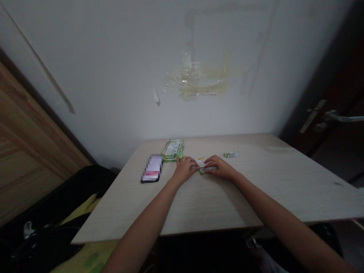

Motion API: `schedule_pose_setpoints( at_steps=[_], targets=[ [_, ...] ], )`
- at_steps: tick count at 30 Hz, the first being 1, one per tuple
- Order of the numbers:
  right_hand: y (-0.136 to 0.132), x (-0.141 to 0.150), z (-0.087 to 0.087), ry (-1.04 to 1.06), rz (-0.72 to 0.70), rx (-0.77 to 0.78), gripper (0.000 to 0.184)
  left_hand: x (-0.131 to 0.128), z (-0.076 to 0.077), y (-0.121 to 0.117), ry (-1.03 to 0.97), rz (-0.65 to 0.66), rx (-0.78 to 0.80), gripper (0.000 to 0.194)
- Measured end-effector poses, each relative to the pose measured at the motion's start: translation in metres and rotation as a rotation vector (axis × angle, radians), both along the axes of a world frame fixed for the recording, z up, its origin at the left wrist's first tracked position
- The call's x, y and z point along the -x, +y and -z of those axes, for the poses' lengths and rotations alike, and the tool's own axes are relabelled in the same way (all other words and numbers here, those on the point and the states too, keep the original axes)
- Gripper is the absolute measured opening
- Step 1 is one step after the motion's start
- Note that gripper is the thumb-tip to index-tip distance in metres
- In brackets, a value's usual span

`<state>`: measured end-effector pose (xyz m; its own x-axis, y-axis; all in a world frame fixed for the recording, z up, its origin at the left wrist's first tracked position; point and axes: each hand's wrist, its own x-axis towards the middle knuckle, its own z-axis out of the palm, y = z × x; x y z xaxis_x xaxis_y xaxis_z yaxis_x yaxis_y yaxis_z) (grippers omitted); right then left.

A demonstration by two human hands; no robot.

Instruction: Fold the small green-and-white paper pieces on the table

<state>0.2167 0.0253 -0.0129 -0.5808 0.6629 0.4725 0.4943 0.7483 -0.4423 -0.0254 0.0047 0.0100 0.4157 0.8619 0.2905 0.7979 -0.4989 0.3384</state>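
Both my hands rest on a pale wooden table [256,189], pinching a small green and white paper wrapper [201,164] between them. My left hand [185,168] grips its left end with curled fingers. Its right end is held by my right hand [219,167], fingers pressed together on it. Just behind my left hand lies a stack of green and white packets [173,149]. A small folded green piece [231,154] lies apart, to the right of my right hand.
A phone [152,168] with a lit screen lies left of my left hand. A white wall with tape marks stands behind the table. A dark door with a metal handle [332,116] is at right. Dark bags [57,220] lie at lower left.
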Motion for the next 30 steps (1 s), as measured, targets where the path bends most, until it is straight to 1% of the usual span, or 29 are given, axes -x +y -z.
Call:
schedule_pose_setpoints(
  at_steps=[2, 5, 8, 10, 14, 16, 18, 19, 21, 23, 27, 30],
  targets=[
    [-0.001, 0.003, -0.001, -0.008, 0.014, -0.031, 0.024, -0.002, 0.0, -0.001, -0.011, 0.001, -0.015, 0.02],
    [-0.003, 0.007, -0.002, -0.034, 0.034, -0.061, 0.019, -0.004, 0.004, -0.001, -0.013, 0.01, -0.039, 0.02],
    [-0.004, 0.011, -0.004, -0.047, 0.053, -0.046, 0.016, -0.004, 0.007, -0.001, 0.008, -0.004, -0.062, 0.023],
    [-0.004, 0.011, -0.006, -0.041, 0.091, 0.003, 0.015, -0.005, 0.009, -0.001, 0.022, -0.049, -0.064, 0.035],
    [-0.004, 0.01, -0.007, 0.009, 0.248, 0.116, 0.012, -0.007, 0.009, 0.001, 0.022, -0.18, -0.045, 0.074],
    [-0.003, 0.009, -0.006, 0.043, 0.311, 0.153, 0.014, -0.007, 0.01, 0.002, 0.017, -0.214, -0.031, 0.085],
    [-0.001, 0.007, -0.004, 0.072, 0.362, 0.176, 0.026, -0.007, 0.01, 0.004, 0.015, -0.236, -0.015, 0.089],
    [0.0, 0.005, -0.004, 0.076, 0.384, 0.18, 0.034, -0.007, 0.01, 0.004, 0.016, -0.242, -0.01, 0.087],
    [0.0, 0.003, -0.004, 0.061, 0.41, 0.164, 0.047, -0.006, 0.01, 0.004, 0.023, -0.238, -0.004, 0.078],
    [-0.001, 0.001, -0.006, 0.017, 0.413, 0.12, 0.052, -0.005, 0.009, 0.004, 0.032, -0.212, -0.006, 0.064],
    [-0.003, -0.003, -0.011, -0.138, 0.467, 0.04, 0.038, -0.003, 0.008, 0.001, 0.051, -0.142, -0.004, 0.041],
    [-0.004, -0.006, -0.011, -0.206, 0.509, 0.001, 0.029, -0.002, 0.008, 0.0, 0.068, -0.133, 0.017, 0.033]
  ],
)
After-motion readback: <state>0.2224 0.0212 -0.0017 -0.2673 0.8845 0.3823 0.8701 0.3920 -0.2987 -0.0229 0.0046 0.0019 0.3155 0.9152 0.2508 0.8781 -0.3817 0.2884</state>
